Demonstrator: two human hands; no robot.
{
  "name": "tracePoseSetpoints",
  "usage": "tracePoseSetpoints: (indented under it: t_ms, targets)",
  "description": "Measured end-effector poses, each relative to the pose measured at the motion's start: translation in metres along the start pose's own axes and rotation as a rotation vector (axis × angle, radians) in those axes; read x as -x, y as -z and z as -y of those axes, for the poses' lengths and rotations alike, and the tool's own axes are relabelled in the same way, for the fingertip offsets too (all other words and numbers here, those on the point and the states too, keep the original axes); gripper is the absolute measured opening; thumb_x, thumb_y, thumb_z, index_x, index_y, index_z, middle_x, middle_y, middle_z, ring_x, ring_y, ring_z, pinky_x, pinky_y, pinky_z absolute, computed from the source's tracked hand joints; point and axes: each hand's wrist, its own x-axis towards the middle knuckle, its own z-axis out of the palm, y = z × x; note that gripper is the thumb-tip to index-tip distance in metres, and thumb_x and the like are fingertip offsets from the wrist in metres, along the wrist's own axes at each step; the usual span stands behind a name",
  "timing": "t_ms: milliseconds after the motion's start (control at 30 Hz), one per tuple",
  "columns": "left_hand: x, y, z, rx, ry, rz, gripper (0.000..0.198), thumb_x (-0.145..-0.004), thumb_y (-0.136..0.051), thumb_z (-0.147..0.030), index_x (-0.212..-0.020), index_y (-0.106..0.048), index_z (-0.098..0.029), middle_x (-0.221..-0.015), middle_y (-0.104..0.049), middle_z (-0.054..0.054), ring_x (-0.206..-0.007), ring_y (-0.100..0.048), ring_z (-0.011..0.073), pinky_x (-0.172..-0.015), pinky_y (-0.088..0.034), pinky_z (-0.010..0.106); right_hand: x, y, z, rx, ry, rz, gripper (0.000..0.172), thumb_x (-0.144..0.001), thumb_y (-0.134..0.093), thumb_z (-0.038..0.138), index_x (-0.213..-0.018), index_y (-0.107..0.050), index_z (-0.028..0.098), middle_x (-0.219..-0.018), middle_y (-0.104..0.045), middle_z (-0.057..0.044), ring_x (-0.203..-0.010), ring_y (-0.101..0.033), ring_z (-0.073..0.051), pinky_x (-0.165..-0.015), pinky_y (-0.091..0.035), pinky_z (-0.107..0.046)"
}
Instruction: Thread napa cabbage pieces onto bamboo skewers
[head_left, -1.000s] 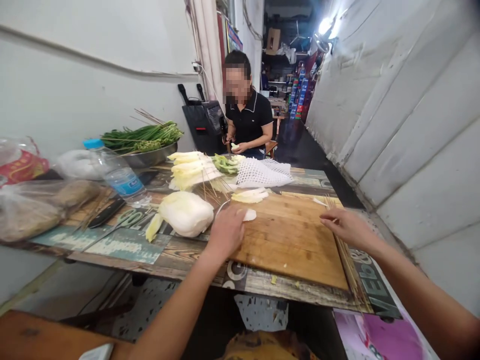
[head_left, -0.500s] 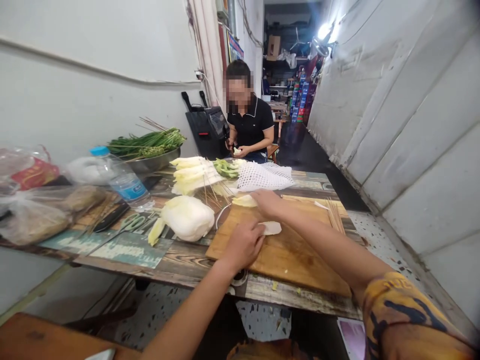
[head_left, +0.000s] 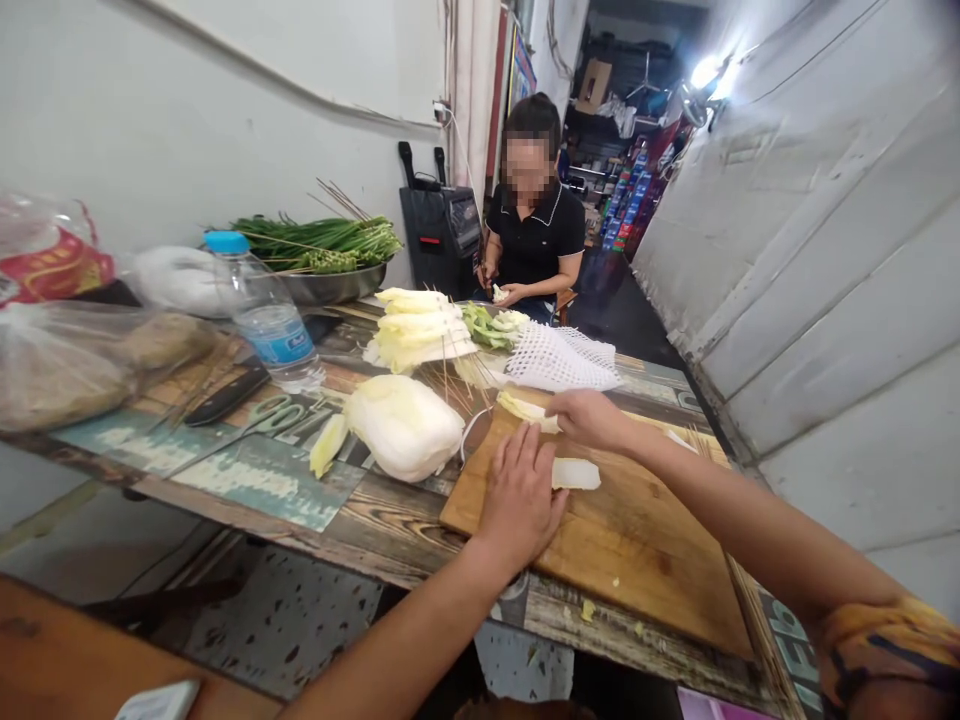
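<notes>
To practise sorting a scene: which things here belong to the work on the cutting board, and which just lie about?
In use: left hand flat on cutting board, by cabbage piece; right hand at leaf stack; cabbage head.
Lying about: water bottle, scissors, knife, mesh bag.

The place looks like a narrow food-preparation passage behind a small shop. A long surface carries a cutting board, a cabbage, bamboo skewers and a metal bowl of green stalks. A second person sits at its far end handling vegetables, and stacked goods fill the room beyond.
</notes>
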Motion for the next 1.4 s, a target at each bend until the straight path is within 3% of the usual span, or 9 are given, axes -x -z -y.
tracePoseSetpoints:
  t_ms: [200,300,500,633,867,967,1100,1233,1400]
  targets:
    - [-0.001,-0.001,0.0,0.003,0.038,0.05,0.045,-0.081,-0.054,-0.029,-0.123,-0.046,-0.015,-0.135,-0.046,0.016,-0.13,-0.034,0.0291,-0.108,-0.023,0.05,-0.095,-0.006,-0.008,-0.084,-0.124,0.002,0.03,-0.09,-0.054,0.032,-0.116,-0.056,0.016,-0.117,-0.058,-0.007,-0.099,-0.059,-0.02,-0.084,-0.049,-0.041]
    - [-0.001,-0.001,-0.001,-0.008,0.056,0.06,0.046,-0.081,-0.053,-0.029,-0.124,-0.045,-0.016,-0.135,-0.045,0.015,-0.13,-0.034,0.0286,-0.109,-0.022,0.048,-0.125,-0.009,-0.01,-0.082,-0.233,0.061,0.03,-0.09,-0.054,0.032,-0.116,-0.055,0.016,-0.117,-0.057,-0.008,-0.099,-0.059,-0.02,-0.083,-0.05,-0.04]
    - [-0.001,0.0,-0.002,0.014,0.072,0.096,0.047,-0.081,-0.052,-0.029,-0.126,-0.044,-0.017,-0.137,-0.043,0.014,-0.131,-0.031,0.0288,-0.107,-0.027,0.047,-0.147,-0.008,-0.014,-0.089,-0.4,0.156,0.031,-0.09,-0.054,0.032,-0.116,-0.055,0.016,-0.116,-0.057,-0.008,-0.096,-0.059,-0.02,-0.081,-0.051,-0.039]
    - [-0.001,0.0,-0.001,0.012,0.073,0.113,0.048,-0.082,-0.051,-0.029,-0.127,-0.043,-0.015,-0.138,-0.042,0.015,-0.132,-0.03,0.0294,-0.106,-0.027,0.047,-0.145,0.0,-0.012,-0.073,-0.474,0.048,0.032,-0.089,-0.055,0.032,-0.116,-0.055,0.014,-0.116,-0.057,-0.009,-0.097,-0.059,-0.02,-0.081,-0.051,-0.04]
    - [-0.001,-0.003,0.002,-0.011,0.04,0.104,0.041,-0.084,-0.05,-0.031,-0.122,-0.048,-0.017,-0.134,-0.046,0.015,-0.128,-0.036,0.03,-0.104,-0.029,0.048,-0.086,0.053,-0.021,-0.087,-0.5,-0.271,0.028,-0.091,-0.051,0.03,-0.111,-0.057,0.012,-0.114,-0.059,-0.011,-0.101,-0.058,-0.021,-0.087,-0.047,-0.041]
    - [-0.002,-0.004,0.004,-0.015,0.016,0.089,0.039,-0.083,-0.052,-0.031,-0.119,-0.05,-0.017,-0.131,-0.048,0.015,-0.125,-0.038,0.0295,-0.103,-0.03,0.048,-0.038,0.067,-0.025,-0.174,-0.415,-0.304,0.027,-0.094,-0.04,0.024,-0.102,-0.062,0.01,-0.096,-0.068,-0.012,-0.082,-0.065,-0.016,-0.079,-0.048,-0.03]
    - [-0.003,-0.003,0.004,-0.019,-0.013,0.08,0.037,-0.083,-0.052,-0.03,-0.118,-0.051,-0.016,-0.123,-0.054,0.015,-0.119,-0.044,0.0286,-0.098,-0.034,0.047,0.02,0.048,-0.018,-0.306,-0.301,-0.198,0.029,-0.092,-0.042,0.026,-0.087,-0.067,0.012,-0.064,-0.069,-0.003,-0.052,-0.062,-0.01,-0.056,-0.046,-0.019]
    - [-0.003,0.0,0.002,-0.009,-0.07,0.091,0.034,-0.085,-0.05,-0.028,-0.116,-0.053,-0.017,-0.11,-0.06,0.012,-0.107,-0.052,0.026,-0.092,-0.039,0.042,0.062,0.019,-0.021,-0.299,-0.309,-0.173,0.021,-0.085,-0.053,0.026,-0.08,-0.071,0.016,-0.079,-0.073,-0.004,-0.071,-0.066,-0.014,-0.065,-0.046,-0.021]
    - [-0.004,-0.002,0.006,-0.006,-0.122,0.038,0.036,-0.084,-0.051,-0.028,-0.118,-0.052,-0.016,-0.116,-0.059,0.012,-0.108,-0.052,0.0254,-0.094,-0.04,0.041,0.132,0.015,-0.071,-0.218,-0.575,-0.195,0.024,-0.084,-0.052,0.028,-0.093,-0.072,0.019,-0.096,-0.072,-0.006,-0.089,-0.065,-0.018,-0.074,-0.044,-0.022]
